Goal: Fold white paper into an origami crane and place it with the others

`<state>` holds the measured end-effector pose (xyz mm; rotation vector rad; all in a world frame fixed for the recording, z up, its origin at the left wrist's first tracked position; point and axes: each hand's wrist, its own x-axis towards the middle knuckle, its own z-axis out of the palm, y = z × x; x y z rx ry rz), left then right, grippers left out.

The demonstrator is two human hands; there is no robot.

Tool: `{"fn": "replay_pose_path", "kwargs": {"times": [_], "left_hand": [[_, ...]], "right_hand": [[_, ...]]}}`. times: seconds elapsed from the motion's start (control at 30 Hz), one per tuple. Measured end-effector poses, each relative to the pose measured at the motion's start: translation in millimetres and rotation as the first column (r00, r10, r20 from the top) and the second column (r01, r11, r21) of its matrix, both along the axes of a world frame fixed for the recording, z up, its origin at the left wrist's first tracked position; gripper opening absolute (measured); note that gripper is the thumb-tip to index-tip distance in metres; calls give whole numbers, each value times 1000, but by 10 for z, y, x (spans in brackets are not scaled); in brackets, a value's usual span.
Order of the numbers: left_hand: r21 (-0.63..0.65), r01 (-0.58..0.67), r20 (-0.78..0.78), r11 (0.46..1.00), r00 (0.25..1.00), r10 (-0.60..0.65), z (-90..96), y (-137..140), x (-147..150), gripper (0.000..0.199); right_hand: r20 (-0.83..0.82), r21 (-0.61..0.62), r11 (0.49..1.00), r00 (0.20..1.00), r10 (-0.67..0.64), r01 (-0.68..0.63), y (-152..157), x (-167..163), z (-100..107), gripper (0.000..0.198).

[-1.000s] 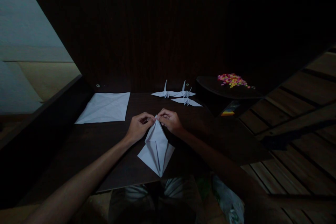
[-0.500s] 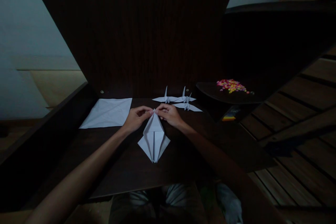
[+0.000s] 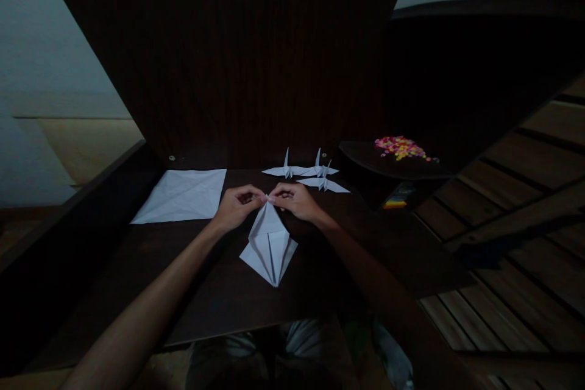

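Note:
A partly folded white origami paper (image 3: 269,234) lies at the middle of the dark desk, its split lower points toward me. My left hand (image 3: 238,206) pinches its top tip from the left, thumb and forefinger closed. From the right, my right hand (image 3: 295,201) pinches the same tip, so the two thumbs nearly meet. Beyond my right hand stand three folded paper cranes (image 3: 323,184), wings spread. To the left of my left hand, a creased white paper sheet (image 3: 183,195) lies flat.
A small dark corner shelf (image 3: 361,158) at the right bears a heap of colourful small pieces (image 3: 400,147). Below it is a dark item with a rainbow-coloured strip (image 3: 395,203). A raised side board (image 3: 77,204) borders the desk on the left. Wooden slats (image 3: 512,311) lie at the right.
Both hands still pinch the top tip. The folded paper's lower points have swung slightly to the right and drawn closer together. The whole view has shifted a little.

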<state>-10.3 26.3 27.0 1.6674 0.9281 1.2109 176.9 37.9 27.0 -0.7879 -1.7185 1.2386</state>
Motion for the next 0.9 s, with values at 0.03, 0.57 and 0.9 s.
{"fn": "replay_pose_path", "kwargs": {"times": [0.03,0.57,0.9], "left_hand": [[4,-4,4,1000,1000,4,-8,-2,-2,18],[-14,53,-1,999,999,-53,20,-61,-45,26],[15,88,-15,996,996,-88,90,-91,-50,22]], "right_hand": [[1,1,1000,1000,1,-1,-5,-6,-10,25],[-38,-20,999,999,30,-30,-106,-36,-37,28],[-75,-79,993,994,77,-83,-113,-43,-49,29]]}}
